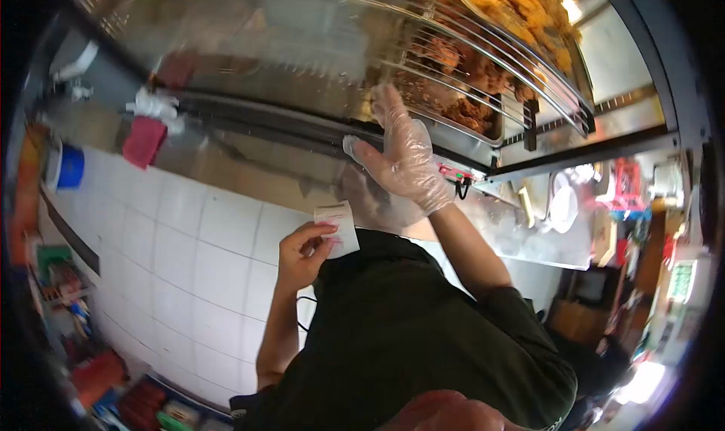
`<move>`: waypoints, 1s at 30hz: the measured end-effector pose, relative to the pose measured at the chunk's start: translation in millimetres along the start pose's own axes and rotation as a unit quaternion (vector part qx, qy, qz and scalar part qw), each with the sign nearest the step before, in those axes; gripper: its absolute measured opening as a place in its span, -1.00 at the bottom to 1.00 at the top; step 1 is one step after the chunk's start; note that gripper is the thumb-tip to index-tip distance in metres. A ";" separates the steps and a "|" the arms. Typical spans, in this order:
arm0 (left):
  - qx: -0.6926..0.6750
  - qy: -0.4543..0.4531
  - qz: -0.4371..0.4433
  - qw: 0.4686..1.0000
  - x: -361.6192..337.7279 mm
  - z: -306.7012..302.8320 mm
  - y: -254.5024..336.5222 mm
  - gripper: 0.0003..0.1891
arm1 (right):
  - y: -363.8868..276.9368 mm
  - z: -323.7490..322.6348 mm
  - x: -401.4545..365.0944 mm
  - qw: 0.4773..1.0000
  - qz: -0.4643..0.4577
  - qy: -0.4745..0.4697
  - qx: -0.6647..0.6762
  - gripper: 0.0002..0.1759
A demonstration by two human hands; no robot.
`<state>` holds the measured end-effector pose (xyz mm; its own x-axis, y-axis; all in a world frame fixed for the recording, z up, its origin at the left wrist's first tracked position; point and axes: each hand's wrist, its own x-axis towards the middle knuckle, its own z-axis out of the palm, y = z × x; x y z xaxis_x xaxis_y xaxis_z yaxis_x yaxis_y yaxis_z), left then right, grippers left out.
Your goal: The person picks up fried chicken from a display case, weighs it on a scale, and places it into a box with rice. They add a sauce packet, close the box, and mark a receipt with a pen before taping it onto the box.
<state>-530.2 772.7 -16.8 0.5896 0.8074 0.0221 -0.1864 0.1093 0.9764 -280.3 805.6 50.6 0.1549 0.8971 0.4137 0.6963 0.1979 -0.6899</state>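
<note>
My left hand (300, 259) is closed on a small white paper slip (336, 231) with pinkish-red marks, pinched between thumb and fingers in front of my dark shirt. My right hand (404, 159) wears a clear plastic glove. Its fingers point up toward the warming cabinet and its thumb is spread apart, with nothing in it. Just beyond its fingertips, browned fried pieces (472, 114) lie in a metal tray (495, 135) under a wire rack (483, 42). Higher on the right sits a tray of golden fried food (521, 8).
A dark metal frame (581, 151) edges the glass-fronted cabinet. A red cloth (143, 142) hangs at the counter's left. White floor tiles (189, 250) show below, with a blue container (72, 166) further left. On the right, a metal counter (555, 246) holds white dishes (563, 204).
</note>
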 end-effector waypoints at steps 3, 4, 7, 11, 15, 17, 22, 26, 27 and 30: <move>-0.028 0.025 0.000 0.999 2.8 3.0 -5.7 -0.73 | -4.3 21.4 12.2 0.995 -0.072 0.074 -0.001 0.01; -0.029 0.032 0.013 0.999 4.0 1.7 -4.9 -0.73 | -4.0 14.5 10.0 0.999 -0.008 0.017 -0.033 -0.10; -0.041 0.050 0.016 0.998 2.8 -3.5 -7.9 -0.74 | -11.3 -32.2 23.5 0.979 -0.007 -0.140 -0.147 -0.25; -0.077 0.047 0.016 0.996 2.7 -12.3 -10.7 -0.74 | 1.5 -74.3 12.5 0.988 0.037 -0.003 -0.152 -0.50; -0.054 0.035 -0.005 0.998 2.9 -19.4 -14.8 -0.73 | 14.7 -116.2 38.9 0.940 -0.108 0.066 -0.316 -0.64; -0.056 0.030 0.004 0.998 3.8 -20.2 -16.8 -0.73 | -6.7 -113.2 62.6 0.938 0.028 0.068 -0.339 -0.62; -0.060 0.019 0.007 0.998 2.6 -20.7 -14.4 -0.73 | 104.2 -153.7 109.7 0.783 -0.207 -0.038 -0.586 -0.51; -0.015 0.042 -0.013 0.999 -9.2 -24.7 -5.9 -0.75 | 93.1 -106.9 153.4 0.818 -0.113 -0.020 -0.563 -0.44; -0.005 0.056 -0.019 0.998 -13.6 -27.2 -3.9 -0.76 | 90.9 -100.3 165.1 0.828 -0.092 -0.016 -0.553 -0.43; -0.003 0.092 -0.005 0.996 -28.8 -33.2 -5.6 -0.75 | 68.7 -95.5 165.8 0.857 -0.038 -0.012 -0.513 -0.37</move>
<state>-572.2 768.1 -30.0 0.4374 0.8988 -0.0282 -0.1869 0.1215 0.9748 -139.9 930.3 128.5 0.0756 0.9075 0.4132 0.9556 -0.1844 0.2300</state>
